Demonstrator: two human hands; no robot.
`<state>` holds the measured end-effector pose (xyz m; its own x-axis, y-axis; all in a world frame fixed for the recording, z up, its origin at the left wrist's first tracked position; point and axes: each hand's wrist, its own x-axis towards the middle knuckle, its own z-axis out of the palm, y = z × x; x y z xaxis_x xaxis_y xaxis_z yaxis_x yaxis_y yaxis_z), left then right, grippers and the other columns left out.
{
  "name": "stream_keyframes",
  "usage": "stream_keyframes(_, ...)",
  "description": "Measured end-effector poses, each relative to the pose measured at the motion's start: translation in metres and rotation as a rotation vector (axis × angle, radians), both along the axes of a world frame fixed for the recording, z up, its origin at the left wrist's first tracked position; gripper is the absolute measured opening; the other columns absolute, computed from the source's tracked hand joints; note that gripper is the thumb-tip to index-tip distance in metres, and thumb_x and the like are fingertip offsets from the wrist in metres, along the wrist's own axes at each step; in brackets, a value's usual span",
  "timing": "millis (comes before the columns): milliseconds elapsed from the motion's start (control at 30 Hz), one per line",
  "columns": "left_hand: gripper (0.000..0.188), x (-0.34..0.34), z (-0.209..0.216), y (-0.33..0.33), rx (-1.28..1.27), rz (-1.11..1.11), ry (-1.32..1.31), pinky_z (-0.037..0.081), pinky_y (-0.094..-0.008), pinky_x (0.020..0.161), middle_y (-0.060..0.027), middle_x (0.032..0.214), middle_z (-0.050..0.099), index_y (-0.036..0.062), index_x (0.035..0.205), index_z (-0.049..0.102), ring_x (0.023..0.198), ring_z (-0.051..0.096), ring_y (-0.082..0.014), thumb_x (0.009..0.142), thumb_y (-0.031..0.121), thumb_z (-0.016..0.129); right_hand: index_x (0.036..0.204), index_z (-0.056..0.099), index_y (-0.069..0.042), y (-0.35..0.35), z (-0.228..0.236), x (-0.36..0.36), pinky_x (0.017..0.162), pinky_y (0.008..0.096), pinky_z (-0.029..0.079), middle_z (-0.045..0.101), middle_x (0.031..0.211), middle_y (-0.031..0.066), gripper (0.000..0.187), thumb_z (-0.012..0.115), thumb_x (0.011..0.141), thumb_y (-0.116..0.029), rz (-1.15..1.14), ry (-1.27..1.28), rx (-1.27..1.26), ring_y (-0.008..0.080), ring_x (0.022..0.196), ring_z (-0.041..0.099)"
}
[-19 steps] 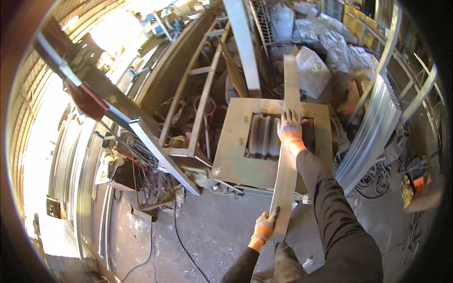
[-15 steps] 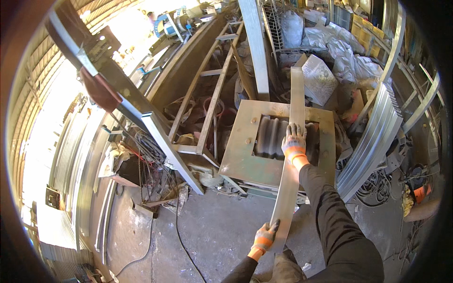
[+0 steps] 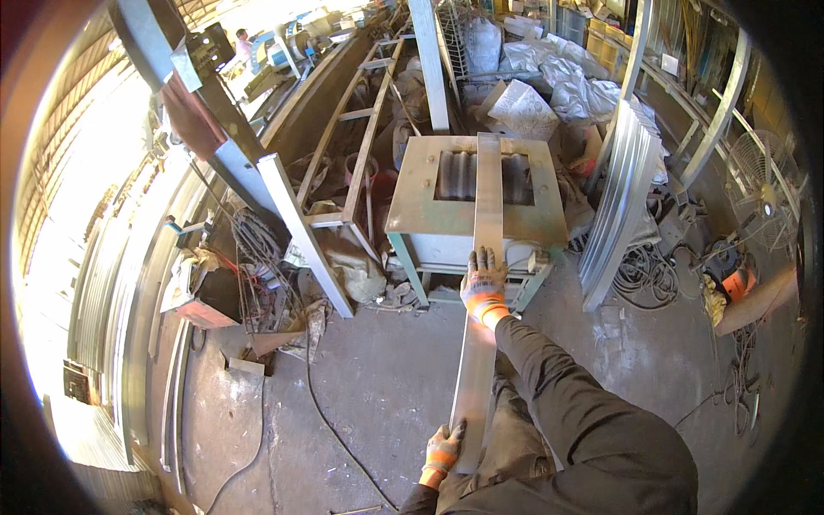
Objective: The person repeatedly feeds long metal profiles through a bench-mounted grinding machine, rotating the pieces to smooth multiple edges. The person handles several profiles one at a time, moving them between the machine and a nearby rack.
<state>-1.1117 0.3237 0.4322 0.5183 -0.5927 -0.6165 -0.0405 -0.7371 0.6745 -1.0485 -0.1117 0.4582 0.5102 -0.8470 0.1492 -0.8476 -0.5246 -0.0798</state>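
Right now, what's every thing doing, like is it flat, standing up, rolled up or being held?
Left hand: gripping the metal strip's near end
Right hand: spread flat on the strip
Metal strip: lying across the machine, near end beyond its edge
Ridged rollers: partly covered; turning, can't tell
Metal profiles: stacked together, standing tilted
Black cable: loosely coiled
Fan: upright; spinning, can't tell

No lettering, label, brand, number or sign can be read anywhere in view.
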Motion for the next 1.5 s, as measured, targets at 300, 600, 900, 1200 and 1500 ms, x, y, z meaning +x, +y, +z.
stream_keyframes(300, 0.062, -0.043, 0.020, 0.156, 0.052, 0.030, -0.093, 0.057, -0.0503, 0.081, -0.0245, 0.089, 0.078, 0.0010, 0.101, 0.075, 0.084, 0.074, -0.0414, 0.106, 0.063, 0.074, 0.170, 0.050, -0.006, 0.155, 0.020, -0.054, 0.130, 0.0747, 0.027, 0.037, 0.185, 0.0172, 0.083, 0.069, 0.097, -0.040, 0.028, -0.159, 0.083, 0.0401, 0.170, 0.034)
stream_keyframes(600, 0.057, -0.007, 0.053, 0.116, -0.084, -0.073, -0.154, 0.061, -0.0493, 0.091, -0.0216, 0.112, 0.079, -0.0001, 0.122, 0.073, 0.106, 0.078, -0.0353, 0.100, 0.051, 0.086, 0.168, 0.050, 0.000, 0.074, -0.050, -0.040, 0.097, 0.0419, 0.066, 0.083, 0.122, 0.0179, 0.104, 0.102, 0.079, -0.020, -0.298, -1.632, 0.943, 0.0313, 0.103, 0.082)
stream_keyframes(900, 0.061, 0.090, 0.056, -0.139, 0.011, 0.172, 0.425, 0.061, -0.0354, 0.095, -0.0069, 0.116, 0.083, -0.0064, 0.136, 0.074, 0.105, 0.075, -0.0144, 0.101, 0.042, 0.091, 0.157, 0.059, -0.002, -0.155, -0.051, 0.008, 0.081, 0.0490, 0.067, 0.080, 0.125, 0.0209, 0.064, 0.082, 0.101, -0.021, -0.093, -1.657, 1.094, 0.0355, 0.096, 0.080)
stream_keyframes(1200, 0.077, 0.120, 0.087, -0.431, -0.022, -0.188, -0.288, 0.061, -0.0532, 0.097, -0.0306, 0.117, 0.081, -0.0022, 0.121, 0.072, 0.112, 0.078, -0.0487, 0.096, 0.069, 0.083, 0.167, 0.053, 0.002, -0.451, 0.012, 0.136, 0.139, 0.0563, 0.024, 0.049, 0.175, 0.0299, 0.083, 0.048, 0.114, -0.061, 0.105, -0.050, -0.064, 0.0436, 0.165, 0.044)
stream_keyframes(1500, 0.075, 0.134, 0.042, -0.533, -0.051, 0.013, -0.110, 0.062, -0.0464, 0.089, -0.0240, 0.109, 0.083, -0.0025, 0.119, 0.074, 0.102, 0.081, -0.0373, 0.094, 0.067, 0.088, 0.165, 0.057, -0.001, -0.546, -0.006, 0.160, 0.138, 0.0584, 0.028, 0.058, 0.168, 0.0275, 0.070, 0.050, 0.115, -0.049, -0.085, -0.188, -0.109, 0.0430, 0.160, 0.051)
